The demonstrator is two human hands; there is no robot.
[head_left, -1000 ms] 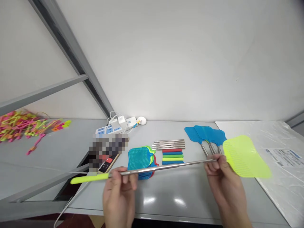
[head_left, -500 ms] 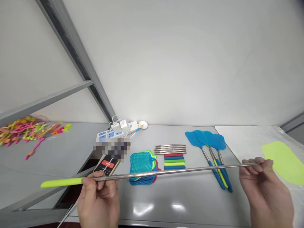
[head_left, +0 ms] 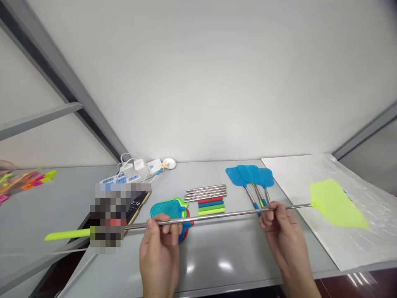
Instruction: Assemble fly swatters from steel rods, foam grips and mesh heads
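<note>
Sliding inward along the steel shaft (head_left: 217, 217), the right hand (head_left: 282, 240) is closing toward the left hand (head_left: 159, 248), both gripping a lime-green flyswatter (head_left: 335, 205) level above a grey table (head_left: 235, 248). Its head is reaching toward three o'clock over a white plastic sheet (head_left: 366, 186), while blue flyswatters (head_left: 249, 176) are lying at twelve o'clock.

- a smooth white wall (head_left: 217, 82) filling the upper view, softly and evenly lit
- a long grey metal frame beam (head_left: 46, 54) running diagonally down the left, and a shorter grey metal beam (head_left: 366, 132) at the right
- a pale grey glossy tabletop (head_left: 217, 252) meeting the wall, with bright patches of reflected light (head_left: 225, 263)
- a dark reddish floor (head_left: 341, 285) below the table at lower right
</note>
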